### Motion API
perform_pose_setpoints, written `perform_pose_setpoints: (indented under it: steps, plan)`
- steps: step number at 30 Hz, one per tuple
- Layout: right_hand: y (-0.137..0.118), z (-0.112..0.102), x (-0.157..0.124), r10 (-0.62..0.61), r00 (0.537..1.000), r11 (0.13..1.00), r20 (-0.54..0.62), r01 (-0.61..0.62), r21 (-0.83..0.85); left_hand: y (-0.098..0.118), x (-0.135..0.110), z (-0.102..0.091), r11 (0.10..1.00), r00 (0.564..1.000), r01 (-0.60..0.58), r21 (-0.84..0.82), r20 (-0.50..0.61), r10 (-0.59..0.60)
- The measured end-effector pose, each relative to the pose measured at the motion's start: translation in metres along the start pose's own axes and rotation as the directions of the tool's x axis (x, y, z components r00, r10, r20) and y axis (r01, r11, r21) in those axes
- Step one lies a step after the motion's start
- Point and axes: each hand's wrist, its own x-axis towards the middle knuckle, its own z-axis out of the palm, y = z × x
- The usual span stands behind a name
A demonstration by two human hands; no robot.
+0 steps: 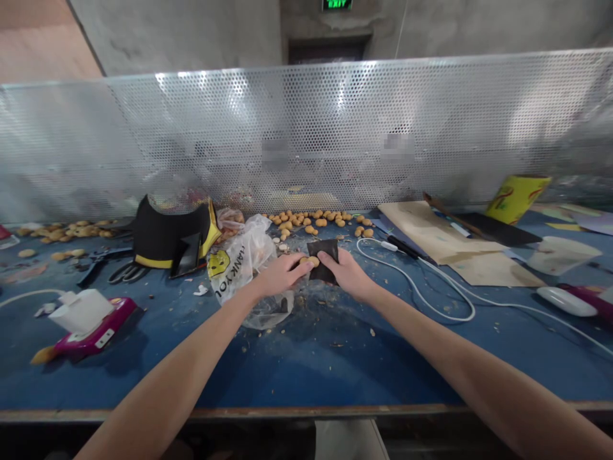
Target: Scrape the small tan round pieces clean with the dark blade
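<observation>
My left hand [282, 276] is closed, pinching a small tan oval piece [309, 261] between thumb and fingers. Facing it, my right hand [352, 275] grips a dark, sandpaper-like square sheet [324, 248]. The sheet's edge meets the tan piece; whether they press together I cannot tell. Beneath and beside my left hand lies a crumpled clear plastic bag [246, 252] with a yellow smiley and printed lettering. A heap of similar tan pieces [306, 222] lies just beyond both hands, along the foot of the perforated metal panel [306, 128].
On the left are a black and yellow curved object [165, 233], scissors [128, 273], a purple power strip [98, 332] with a white adapter [82, 311], and more tan pieces [79, 230]. To the right lie a white cable [426, 310], brown paper [460, 236] and a yellow container [518, 198].
</observation>
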Motion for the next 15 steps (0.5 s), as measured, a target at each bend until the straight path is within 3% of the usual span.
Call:
perform_pose_setpoints:
  steps: [3, 5, 7, 9, 12, 15]
  plan:
    - [-0.002, -0.005, -0.004, -0.241, 0.97, 0.901, 0.007, 0.227, -0.37, 0.001, -0.001, 0.001, 0.961, 0.994, 0.069, -0.267, 0.105, -0.042]
    - [-0.002, -0.009, -0.005, -0.294, 0.954, 0.841, 0.055, 0.285, -0.46, 0.002, -0.001, 0.0, 0.947, 0.99, 0.082, -0.31, 0.136, -0.041]
    - [-0.001, -0.011, -0.004, -0.295, 0.953, 0.838, 0.072, 0.294, -0.46, 0.002, -0.001, 0.0, 0.971, 0.993, 0.042, -0.234, 0.118, -0.014]
    - [0.001, -0.011, -0.002, -0.25, 0.968, 0.898, 0.027, 0.242, -0.368, 0.002, -0.001, 0.0, 0.996, 0.998, -0.033, -0.078, 0.06, 0.037]
    - [0.005, -0.008, 0.003, -0.013, 1.0, 1.0, 0.016, 0.013, -0.025, 0.001, 0.0, 0.001, 0.991, 0.995, -0.094, 0.096, -0.033, 0.098]
    - [0.007, -0.008, 0.006, 0.188, 0.976, 0.932, 0.11, -0.212, 0.293, -0.003, 0.003, 0.004, 0.995, 0.992, -0.084, 0.056, -0.094, 0.089]
